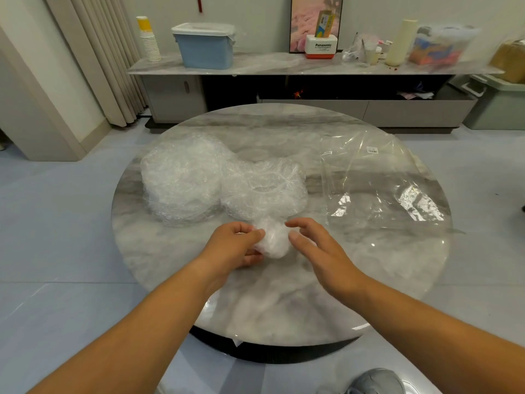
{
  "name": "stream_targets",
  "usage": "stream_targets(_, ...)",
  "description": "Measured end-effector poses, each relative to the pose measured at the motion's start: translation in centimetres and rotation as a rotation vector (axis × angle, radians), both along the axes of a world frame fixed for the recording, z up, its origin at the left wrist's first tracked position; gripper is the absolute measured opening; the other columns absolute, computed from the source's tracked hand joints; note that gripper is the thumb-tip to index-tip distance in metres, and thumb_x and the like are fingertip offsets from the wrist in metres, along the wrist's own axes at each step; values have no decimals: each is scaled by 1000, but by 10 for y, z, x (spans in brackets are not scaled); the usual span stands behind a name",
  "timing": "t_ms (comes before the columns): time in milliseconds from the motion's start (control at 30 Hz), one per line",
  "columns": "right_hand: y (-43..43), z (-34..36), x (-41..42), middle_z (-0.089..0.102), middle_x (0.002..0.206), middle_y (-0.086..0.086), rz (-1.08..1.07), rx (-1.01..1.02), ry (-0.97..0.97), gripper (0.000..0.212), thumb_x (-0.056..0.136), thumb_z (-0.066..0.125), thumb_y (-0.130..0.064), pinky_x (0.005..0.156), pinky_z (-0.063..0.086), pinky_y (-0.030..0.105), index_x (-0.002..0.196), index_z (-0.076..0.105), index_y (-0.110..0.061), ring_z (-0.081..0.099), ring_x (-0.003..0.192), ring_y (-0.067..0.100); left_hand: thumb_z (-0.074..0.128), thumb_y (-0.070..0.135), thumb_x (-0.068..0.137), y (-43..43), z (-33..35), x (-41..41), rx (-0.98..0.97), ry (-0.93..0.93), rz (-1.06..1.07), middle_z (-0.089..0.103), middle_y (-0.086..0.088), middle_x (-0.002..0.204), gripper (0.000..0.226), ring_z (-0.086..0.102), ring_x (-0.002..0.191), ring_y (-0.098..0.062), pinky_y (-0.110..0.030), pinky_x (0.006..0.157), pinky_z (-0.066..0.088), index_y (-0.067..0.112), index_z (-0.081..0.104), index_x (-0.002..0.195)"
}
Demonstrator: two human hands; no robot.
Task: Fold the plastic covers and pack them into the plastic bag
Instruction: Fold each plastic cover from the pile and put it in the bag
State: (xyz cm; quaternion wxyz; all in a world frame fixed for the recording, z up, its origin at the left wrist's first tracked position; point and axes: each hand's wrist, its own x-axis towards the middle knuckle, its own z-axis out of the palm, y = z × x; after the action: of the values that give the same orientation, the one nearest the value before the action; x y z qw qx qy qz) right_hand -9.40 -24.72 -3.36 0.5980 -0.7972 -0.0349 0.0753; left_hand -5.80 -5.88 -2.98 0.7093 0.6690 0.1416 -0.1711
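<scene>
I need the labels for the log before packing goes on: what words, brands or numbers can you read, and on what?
"Panasonic": on the front of the white and red box on the sideboard.
Small line under that brand: too small to read.
Print on the yellow and blue carton standing in that box: blurred, unreadable.
White sticker on the plastic bag: too small to read.

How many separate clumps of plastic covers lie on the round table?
3: a big heap at the far left; a spread cover at its right, touching it; a small wad near the front, held by the left hand. The heap may hide several covers.
</scene>
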Motion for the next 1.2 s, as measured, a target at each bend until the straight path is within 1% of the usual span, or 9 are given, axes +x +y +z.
stream_targets(167, -8, 13, 2, 68, 121, -7, -62, 264, 216, 25, 101, 55, -42, 103, 50, 37, 100, 78, -33, 61, 120, 15, 69, 12, 95, -19, 9, 1, -104, -5, 2, 74, -13, 84, 11, 73, 72, -21, -32, 70, 62, 5, 63, 88)
stream_targets(400, -43, 33, 9, 73, 92, 0, -289, 192, 123, 34, 104, 51, -35, 91, 58, 36, 94, 78, -16, 66, 89, 13, 64, 26, 98, -64, 17, 4, -123, -22, -97, 73, -11, 96, 18, 75, 89, -23, -40, 85, 60, 8, 63, 97)
stream_targets(500, -71, 50, 29, 62, 87, 7, -382, 131, 10, 39, 105, 50, -36, 91, 58, 39, 87, 78, -16, 61, 83, 16, 52, 41, 103, -82, 20, 13, 131, -175, -183, 68, -4, 110, 25, 70, 98, -14, -33, 90, 57, 18, 58, 108)
stream_targets(600, -103, 63, 53, 67, 91, 7, -454, 189, -26, 44, 105, 46, -40, 97, 54, 46, 85, 76, -15, 62, 84, 20, 40, 35, 107, -101, 23, 25, 452, -462, -423, 54, 5, 106, 32, 49, 88, 5, -5, 80, 40, 11, 60, 99)
stream_targets(667, -121, 61, 65, 70, 94, 4, -480, 185, -7, 47, 105, 42, -44, 99, 52, 46, 87, 76, -16, 63, 84, 20, 36, 36, 108, -115, 23, 37, 560, -555, -585, 46, 13, 123, 42, 42, 105, 13, -1, 90, 28, 6, 66, 112)
stream_targets(767, -140, 48, 75, 69, 90, 0, -467, 115, 20, 52, 106, 37, -49, 95, 50, 40, 93, 75, -16, 64, 73, 10, 34, 41, 108, -133, 14, 57, 672, -581, -735, 50, 9, 138, 47, 43, 126, -4, -24, 111, 31, 9, 68, 118)
stream_targets(867, -149, 36, 77, 64, 90, -3, -439, 69, 58, 50, 107, 36, -49, 85, 47, 30, 96, 72, -16, 62, 70, 8, 29, 59, 98, -142, 5, 66, 794, -582, -811, 64, -9, 113, 69, 57, 108, -24, -46, 101, 43, 2, 67, 105)
stream_targets(1033, -158, 18, 68, 65, 92, 2, -388, 137, 165, 53, 105, 37, -54, 92, 55, 47, 101, 71, -14, 67, 84, 19, 31, 44, 108, -142, -16, 68, 985, -710, -985, 32, 7, 161, 47, 17, 151, -12, -38, 123, 13, 25, 71, 124)
stream_targets(1200, -166, 4, 62, 64, 98, 9, -458, 232, 220, 56, 106, 37, -52, 93, 55, 46, 95, 72, -9, 65, 83, 22, 25, 51, 106, -137, -30, 64, 1026, -736, -990, 1, 12, 168, 47, -5, 154, -9, -39, 125, 2, 37, 55, 139)
